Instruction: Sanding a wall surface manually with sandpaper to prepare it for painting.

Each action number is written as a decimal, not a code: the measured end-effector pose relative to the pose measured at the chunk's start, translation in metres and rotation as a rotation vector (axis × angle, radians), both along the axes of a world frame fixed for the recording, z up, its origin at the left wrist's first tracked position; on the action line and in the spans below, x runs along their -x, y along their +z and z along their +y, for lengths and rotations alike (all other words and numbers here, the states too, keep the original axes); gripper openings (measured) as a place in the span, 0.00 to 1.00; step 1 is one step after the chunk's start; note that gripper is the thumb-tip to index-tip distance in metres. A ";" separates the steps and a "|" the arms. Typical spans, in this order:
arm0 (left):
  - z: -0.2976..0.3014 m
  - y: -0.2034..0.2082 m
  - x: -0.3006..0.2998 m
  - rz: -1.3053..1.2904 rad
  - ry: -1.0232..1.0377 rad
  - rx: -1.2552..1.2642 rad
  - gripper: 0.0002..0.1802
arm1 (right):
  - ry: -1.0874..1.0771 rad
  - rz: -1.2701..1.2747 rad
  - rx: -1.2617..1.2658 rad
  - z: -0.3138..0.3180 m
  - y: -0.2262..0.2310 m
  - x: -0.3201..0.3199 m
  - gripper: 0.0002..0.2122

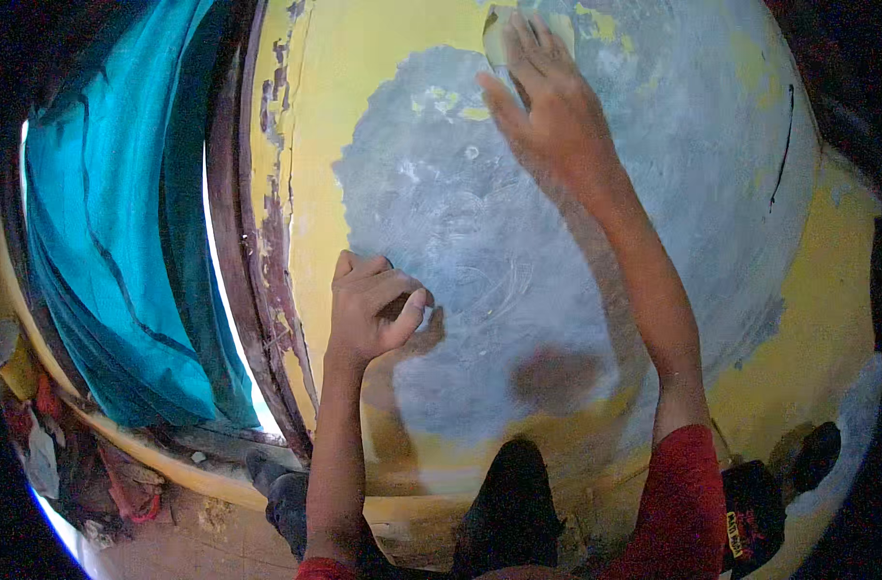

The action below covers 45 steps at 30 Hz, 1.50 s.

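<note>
A yellow wall (383, 87) fills the view, with a large grey patch (479, 242) where the paint is gone. My right hand (547, 106) is stretched up high and presses a small flat piece, like sandpaper (496, 34), against the wall at the patch's upper edge; only a corner of the piece shows past my fingers. My left hand (371, 304) rests lower on the grey patch with its fingers curled into a loose fist and the thumb out. Nothing shows in the left hand.
A dark, peeling door or window frame (257, 242) runs down the wall's left edge, with a teal curtain (112, 242) beyond it. Rubble and red scraps (122, 483) lie on the floor at lower left. A dark bag (750, 512) sits at lower right.
</note>
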State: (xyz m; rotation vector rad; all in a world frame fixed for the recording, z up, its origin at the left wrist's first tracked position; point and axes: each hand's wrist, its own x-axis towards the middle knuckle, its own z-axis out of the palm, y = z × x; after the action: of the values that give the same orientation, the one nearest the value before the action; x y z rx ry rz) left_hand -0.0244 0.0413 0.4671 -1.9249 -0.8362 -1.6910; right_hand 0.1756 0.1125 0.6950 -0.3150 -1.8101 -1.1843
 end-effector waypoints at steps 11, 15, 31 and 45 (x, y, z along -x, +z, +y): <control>0.002 0.001 -0.004 0.008 0.044 -0.044 0.07 | -0.131 0.186 0.366 -0.029 0.002 -0.020 0.35; 0.004 -0.001 -0.003 0.029 0.043 -0.030 0.07 | -0.160 0.031 0.430 -0.037 -0.002 -0.014 0.36; 0.008 -0.003 -0.002 0.009 0.013 -0.040 0.07 | -0.004 -0.109 0.056 -0.004 -0.038 -0.002 0.37; -0.001 0.006 -0.011 -0.048 0.103 0.028 0.08 | -0.130 0.186 0.347 -0.028 -0.014 -0.013 0.37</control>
State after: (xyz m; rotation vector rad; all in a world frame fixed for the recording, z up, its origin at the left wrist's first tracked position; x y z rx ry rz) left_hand -0.0137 0.0398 0.4731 -1.8333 -0.9656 -1.6778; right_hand 0.1882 0.0840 0.6806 -0.7273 -1.8470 -0.8888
